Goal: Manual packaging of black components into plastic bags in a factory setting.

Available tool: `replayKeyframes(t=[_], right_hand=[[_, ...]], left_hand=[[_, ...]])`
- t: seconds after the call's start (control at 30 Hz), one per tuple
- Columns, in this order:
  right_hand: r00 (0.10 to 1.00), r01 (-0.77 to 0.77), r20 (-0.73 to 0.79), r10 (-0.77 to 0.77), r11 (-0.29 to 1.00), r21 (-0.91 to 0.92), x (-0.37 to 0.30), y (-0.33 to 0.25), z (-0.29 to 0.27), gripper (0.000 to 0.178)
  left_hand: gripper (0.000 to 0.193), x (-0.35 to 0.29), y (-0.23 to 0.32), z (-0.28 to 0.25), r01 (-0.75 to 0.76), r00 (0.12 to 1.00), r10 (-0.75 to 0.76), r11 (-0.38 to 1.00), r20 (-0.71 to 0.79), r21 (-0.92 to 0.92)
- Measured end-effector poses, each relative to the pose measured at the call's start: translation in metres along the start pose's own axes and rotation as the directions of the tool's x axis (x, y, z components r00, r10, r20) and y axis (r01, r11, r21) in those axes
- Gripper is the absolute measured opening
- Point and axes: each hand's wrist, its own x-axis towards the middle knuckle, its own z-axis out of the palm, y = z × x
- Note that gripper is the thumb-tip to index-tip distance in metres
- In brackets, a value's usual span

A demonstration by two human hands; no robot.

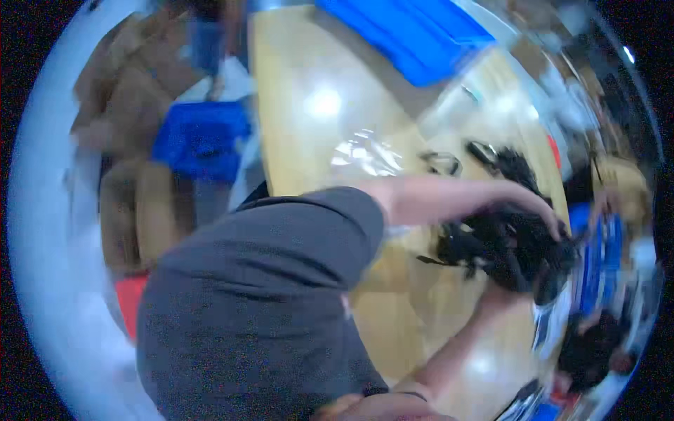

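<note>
Head view: motion blur softens all edges. A black, irregular bundle with thin, cord-like strands [516,245] is located over the pale wood-toned tabletop [393,284], near the table's right-hand edge in the picture; contact with the surface cannot be determined. Its long axis runs roughly left to right, with one thin strand pointing left; its front end is indistinguishable. The left hand [539,205] reaches over the bundle, fingers bent down at its right end; clamping cannot be confirmed. The right hand [512,297] is mostly hidden beneath the bundle; its grip cannot be determined. The upper border cuts off a blue plastic bin [414,35].
</note>
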Motion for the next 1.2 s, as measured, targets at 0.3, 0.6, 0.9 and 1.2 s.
replayKeyframes(t=[0.3, 0.6, 0.9, 1.2], right_hand=[[0.88, 0.377, -0.006, -0.474, 0.709, -0.596, 0.15, -0.022, -0.014, 0.083], [0.741, 0.557, 0.065, -0.669, 0.557, -0.616, 0.259, -0.127, 0.062, 0.076], [0.733, 0.678, -0.113, -0.67, 0.707, 0.202, 0.261, -0.327, 0.23, 0.073], [0.67, 0.528, 0.037, -0.742, 0.511, 0.678, 0.108, -0.516, 0.423, 0.067]], left_hand=[[0.043, 0.05, 0.16, -0.085, -0.458, 0.882, 0.47, 0.834, 0.039, 0.306], [0.037, -0.124, 0.318, -0.09, -0.445, 0.828, 0.498, 0.863, -0.255, 0.241], [0.036, -0.396, 0.438, -0.113, -0.181, 0.361, 0.866, 0.43, -0.347, 0.885], [0.034, -0.702, 0.383, 0.014, -0.39, 0.085, 0.631, 0.733, -0.771, 0.557]])
